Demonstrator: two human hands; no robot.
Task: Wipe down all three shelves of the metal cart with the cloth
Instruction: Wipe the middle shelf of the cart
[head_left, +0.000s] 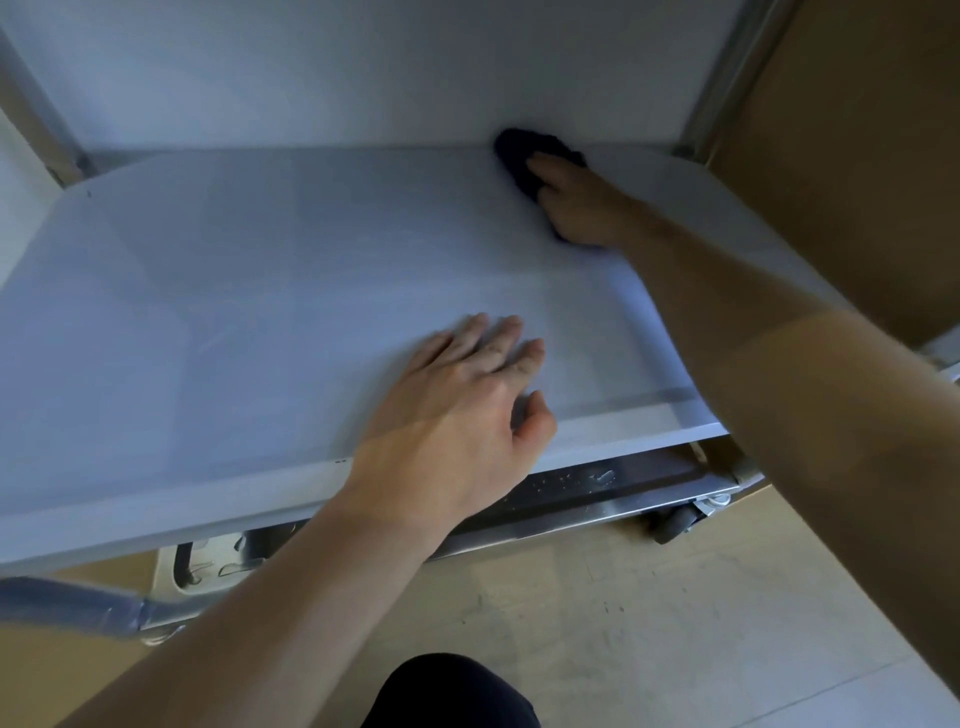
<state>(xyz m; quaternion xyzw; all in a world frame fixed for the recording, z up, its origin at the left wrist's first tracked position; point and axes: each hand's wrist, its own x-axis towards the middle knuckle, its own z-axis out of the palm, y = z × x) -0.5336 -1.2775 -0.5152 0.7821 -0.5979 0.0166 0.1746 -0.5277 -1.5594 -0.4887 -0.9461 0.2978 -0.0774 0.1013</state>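
Tiled floor (649, 613) lies under the metal cart (723, 88). Its middle shelf (260, 312) is mid-wipe; the speckled bottom shelf (597, 480), at five o'clock, likely remains. The left hand (457, 410) rests flat, fingers together. The right hand (582, 202), fingers stretched, presses the dark cloth (519, 150) at one o'clock.

The right hand (584, 205) presses a dark cloth (519, 150) onto the far right corner of the grey shelf (234, 291). The left hand (467, 410) lies palm-down near the shelf's front edge, fingers straight. Below the shelf's right end, a caster (675, 522) stands on the floor.
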